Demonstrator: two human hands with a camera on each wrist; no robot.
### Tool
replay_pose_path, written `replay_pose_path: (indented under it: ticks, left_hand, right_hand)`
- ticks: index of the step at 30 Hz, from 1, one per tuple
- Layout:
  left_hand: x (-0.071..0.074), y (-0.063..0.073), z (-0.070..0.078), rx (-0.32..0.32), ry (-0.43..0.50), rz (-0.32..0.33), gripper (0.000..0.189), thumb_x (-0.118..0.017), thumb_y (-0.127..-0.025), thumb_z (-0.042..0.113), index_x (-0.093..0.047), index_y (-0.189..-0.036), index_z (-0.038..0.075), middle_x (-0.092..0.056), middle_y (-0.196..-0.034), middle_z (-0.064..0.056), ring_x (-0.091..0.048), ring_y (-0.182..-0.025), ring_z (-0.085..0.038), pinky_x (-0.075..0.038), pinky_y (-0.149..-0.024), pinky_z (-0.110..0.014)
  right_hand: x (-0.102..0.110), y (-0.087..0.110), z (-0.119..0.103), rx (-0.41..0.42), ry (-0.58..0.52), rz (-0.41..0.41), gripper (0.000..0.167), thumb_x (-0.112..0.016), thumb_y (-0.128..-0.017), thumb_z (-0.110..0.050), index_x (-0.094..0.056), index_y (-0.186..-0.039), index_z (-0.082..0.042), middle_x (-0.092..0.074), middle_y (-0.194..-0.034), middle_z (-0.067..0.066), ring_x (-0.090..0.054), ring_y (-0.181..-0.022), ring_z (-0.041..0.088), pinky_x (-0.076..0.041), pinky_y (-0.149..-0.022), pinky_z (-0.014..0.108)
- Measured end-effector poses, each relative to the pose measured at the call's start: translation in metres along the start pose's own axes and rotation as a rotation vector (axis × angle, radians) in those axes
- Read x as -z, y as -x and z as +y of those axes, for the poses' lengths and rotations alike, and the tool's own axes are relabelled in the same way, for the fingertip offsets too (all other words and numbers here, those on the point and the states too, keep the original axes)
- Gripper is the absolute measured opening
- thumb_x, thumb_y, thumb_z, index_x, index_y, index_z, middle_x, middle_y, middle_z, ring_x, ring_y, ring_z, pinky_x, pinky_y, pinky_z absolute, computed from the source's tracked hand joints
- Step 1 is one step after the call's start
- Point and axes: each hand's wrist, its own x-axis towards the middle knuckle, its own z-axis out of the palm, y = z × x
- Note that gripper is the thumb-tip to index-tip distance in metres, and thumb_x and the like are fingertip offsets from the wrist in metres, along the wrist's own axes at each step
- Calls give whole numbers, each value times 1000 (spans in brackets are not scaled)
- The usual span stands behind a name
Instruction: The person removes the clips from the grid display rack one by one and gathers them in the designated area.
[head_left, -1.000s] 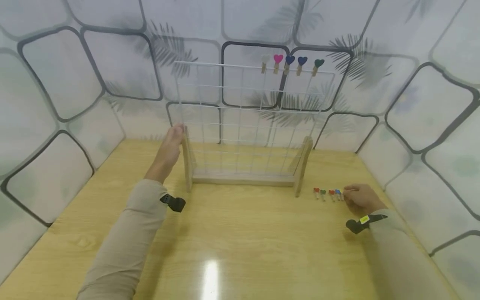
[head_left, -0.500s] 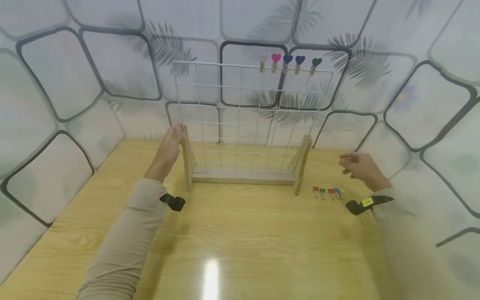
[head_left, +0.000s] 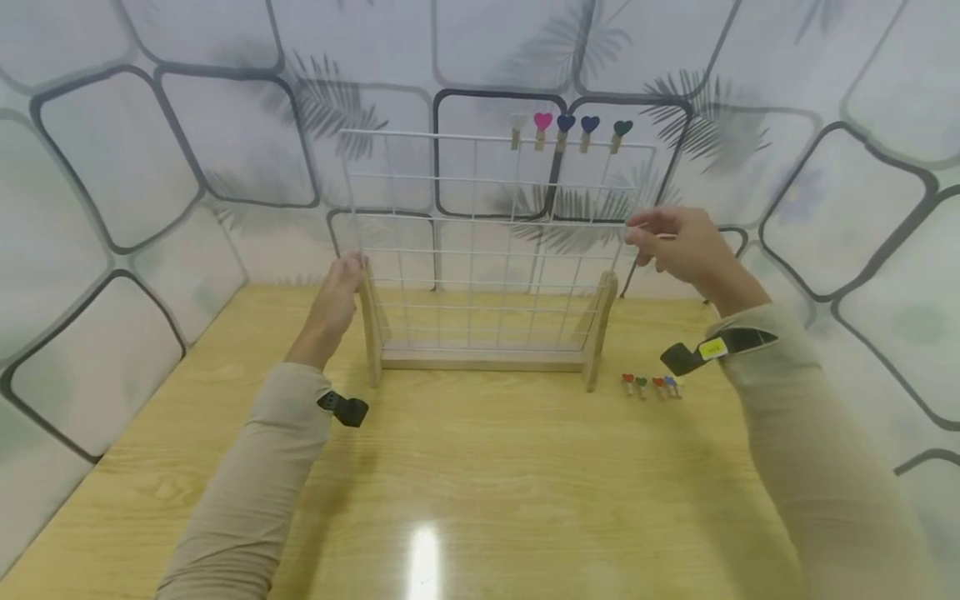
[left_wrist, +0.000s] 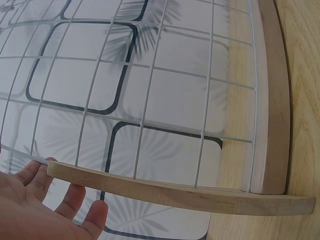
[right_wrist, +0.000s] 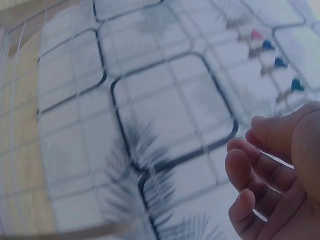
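Note:
A white wire grid rack (head_left: 480,221) with a wooden base stands on the table. My left hand (head_left: 337,292) grips the top of its left wooden post (left_wrist: 150,192), fingers bent around the end. Clipped along the right part of the top wire are several heart clothespins: a white one (head_left: 517,132), a pink one (head_left: 542,131), two dark blue ones (head_left: 564,132) and a green one (head_left: 620,136). My right hand (head_left: 678,242) is raised by the grid's right edge, thumb and forefinger pinched together. The small clothespin between them is mostly hidden by the fingertips.
On the table (head_left: 487,467), right of the rack, lies a row of several small heart clothespins (head_left: 641,385), in red, green and blue among others. A patterned cloth wall (head_left: 247,142) surrounds the back and sides, close behind the rack.
My right hand has left the row of clothespins on the table and risen up and left to the grid's right edge, fingertips pinched. The left hand stays on the post.

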Motion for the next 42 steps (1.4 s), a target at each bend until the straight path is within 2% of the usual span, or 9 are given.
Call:
replay_pose_path:
  ticks: [7, 10, 15, 20, 26, 30, 33, 37, 42]
  left_hand:
    - [1, 0, -2, -11, -15, 6, 67, -19, -104, 50, -10, -156, 8, -17, -158, -14, -18, -142, -34, -15, -114, -55]
    - [1, 0, -2, -21, -5, 5, 68, -20, -104, 50, -10, -156, 7, -16, -159, -15, -17, -142, -35, -15, -115, -56]
    - [1, 4, -8, 4, -12, -4, 68, -19, -104, 50, -9, -156, 6, -17, -158, -16, -17, -142, -35, -15, -115, -55]
    - [1, 3, -10, -2, -11, -2, 68, -20, -104, 50, -10, -155, 6, -17, -157, -16, -17, -142, -36, -15, -114, -57]
    - [1, 0, -1, -3, -11, -5, 65, -20, -105, 47, -9, -156, 8, -16, -158, -15, -17, -142, -35, -15, -114, -56]
    - [1, -1, 1, 10, -3, -8, 61, -19, -107, 41, -8, -155, 6, -13, -158, -17, -15, -142, -37, -14, -114, -57]
    - [2, -1, 1, 12, -3, -15, 62, -19, -107, 42, -6, -156, 7, -11, -160, -15, -13, -144, -35, -13, -115, -56]
    - [2, -1, -1, -2, -13, -12, 66, -20, -105, 49, -7, -156, 9, -13, -159, -13, -14, -144, -33, -14, -115, -54]
    - [1, -2, -2, -5, -28, 3, 68, -19, -104, 51, -11, -156, 8, -21, -155, -18, -19, -141, -34, -16, -114, -55]
  right_hand:
    - [-4, -18, -57, 82, -95, -3, 35, -60, -98, -30, -62, -123, -6, -67, -108, 7, -63, -79, 16, -52, -63, 25]
    - [-5, -24, -76, 121, -137, 4, 33, -59, -99, -27, -62, -123, -6, -67, -112, 9, -62, -80, 17, -52, -65, 25]
    - [-10, -34, -100, 182, -168, 4, 28, -60, -98, -23, -64, -119, -4, -66, -112, 12, -63, -78, 19, -52, -61, 25]
    - [-7, -48, -125, 192, -152, -11, 31, -59, -98, -28, -64, -120, -7, -65, -111, 8, -62, -82, 20, -51, -64, 28]
    - [-5, -65, -155, 168, -169, 20, 29, -59, -98, -25, -62, -122, -8, -62, -105, 7, -62, -81, 19, -49, -62, 25]
    - [-11, -76, -169, 118, -3, -5, 36, -56, -99, -29, -58, -131, -12, -59, -119, 4, -62, -86, 16, -49, -72, 26]
    - [-16, -82, -176, 101, 195, -37, 39, -53, -101, -31, -55, -136, -14, -57, -131, 1, -63, -91, 15, -50, -82, 27]
    - [-22, -88, -180, 126, 391, -30, 37, -48, -103, -26, -57, -134, -9, -62, -124, 5, -62, -96, 17, -49, -89, 30]
    - [-28, -89, -179, 113, 442, 19, 32, -48, -102, -22, -60, -128, -7, -62, -117, 7, -56, -104, 20, -47, -93, 31]
